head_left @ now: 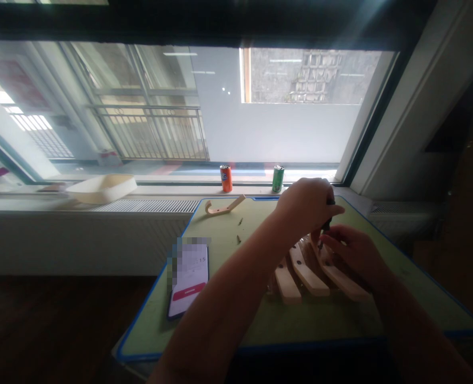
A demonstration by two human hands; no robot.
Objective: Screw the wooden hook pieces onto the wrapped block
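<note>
Both forearms lie nearest the camera: the left forearm (224, 293) slants across the table (150, 328) towards the far right, and the right forearm (410, 322) comes up from the lower right. The left hand (306, 205) has its fingers closed round the dark handle of a screwdriver (327, 223), which stands nearly upright, its top leaning slightly right. Lower and closer to the camera, the right hand (350, 248) keeps its fingers narrow beside the tip; whether they pinch the shaft, a screw or the wood, I cannot tell.

Directly below the tip is the far end of the right hook (342, 277), a wooden piece whose long axis runs from there towards the camera and rightward. The right hand is the nearer of the two, just beside this hook; the left hand is above its far end. To its left lie the middle hook (308, 277) and the left hook (287, 285), roughly alongside, with clear plastic among them.

Green with a blue edge, the table also carries a fourth hook (225, 207) at the far left, two loose screws (238, 239) and a phone (188, 282). Beyond, an orange can (226, 178), a green can (278, 178) and a cream tray (118, 186) stand on the sill (172, 191) before a large bright window (280, 128). Dark floor (52, 325) shows at lower left.
</note>
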